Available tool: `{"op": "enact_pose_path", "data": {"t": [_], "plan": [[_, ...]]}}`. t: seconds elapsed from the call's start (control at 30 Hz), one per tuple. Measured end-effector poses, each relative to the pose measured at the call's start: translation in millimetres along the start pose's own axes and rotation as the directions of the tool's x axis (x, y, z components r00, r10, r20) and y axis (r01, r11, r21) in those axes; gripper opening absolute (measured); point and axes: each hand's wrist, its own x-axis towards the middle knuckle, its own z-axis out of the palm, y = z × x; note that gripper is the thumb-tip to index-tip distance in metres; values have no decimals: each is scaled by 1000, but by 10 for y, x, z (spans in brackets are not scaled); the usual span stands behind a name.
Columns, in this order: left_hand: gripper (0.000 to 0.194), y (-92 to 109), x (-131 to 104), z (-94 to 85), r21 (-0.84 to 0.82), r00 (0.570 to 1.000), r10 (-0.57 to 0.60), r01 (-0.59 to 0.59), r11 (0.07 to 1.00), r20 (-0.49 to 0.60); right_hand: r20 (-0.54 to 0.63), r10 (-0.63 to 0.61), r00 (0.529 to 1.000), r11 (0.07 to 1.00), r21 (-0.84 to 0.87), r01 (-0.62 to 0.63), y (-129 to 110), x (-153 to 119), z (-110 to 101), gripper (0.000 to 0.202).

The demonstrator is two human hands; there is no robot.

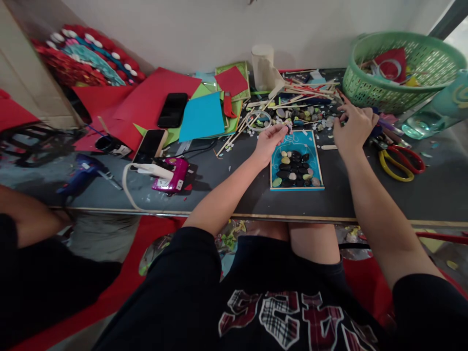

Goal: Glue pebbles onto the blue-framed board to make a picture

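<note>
A blue board [312,152] with a thin pale frame lies on the dark table. Black, white and greenish pebbles [293,168] cover its lower part, and light drawn lines show above them. My left hand [270,141] is at the board's upper left, its fingertips pinched around something small that I cannot make out. To the right of the board, my right hand [354,124] hangs over the table near the loose pebbles [310,114], fingers curved and apart, with nothing visible between them.
A green basket [387,95] and a clear bottle [427,119] stand at the back right, with scissors [400,162] in front. Thin sticks [307,92] lie behind the board. To the left are coloured papers [203,114], two phones, a pink power strip [177,175], a blue glue gun [82,173] and a person's arm.
</note>
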Motion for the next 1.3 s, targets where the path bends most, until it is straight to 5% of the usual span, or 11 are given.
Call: {"op": "enact_pose_path", "data": {"t": [0.2, 0.43, 0.73, 0.9, 1.13, 1.3], "plan": [[58, 10, -34, 29, 66, 998, 46, -44, 997, -33, -95, -250, 964, 961, 93, 259, -88, -50, 56, 37], [57, -30, -69, 39, 154, 1000, -4, 6, 988, -13, 3, -574, 819, 759, 378, 530, -362, -185, 195, 41], [45, 31, -85, 15, 336, 996, 67, -81, 938, 53, 17, -617, 787, 692, 486, 533, -302, -118, 219, 27], [24, 41, -112, 33, 415, 989, 45, -99, 904, 139, 131, -628, 767, 741, 402, 538, -134, 14, 104, 18], [17, 148, -170, 58, 645, 975, 136, -217, 732, 174, 292, -661, 692, 745, 371, 555, -29, 27, 97, 28], [17, 143, -164, 54, 630, 972, 155, -234, 741, 178, 353, -609, 710, 789, 364, 496, 26, 0, 126, 22]]}}
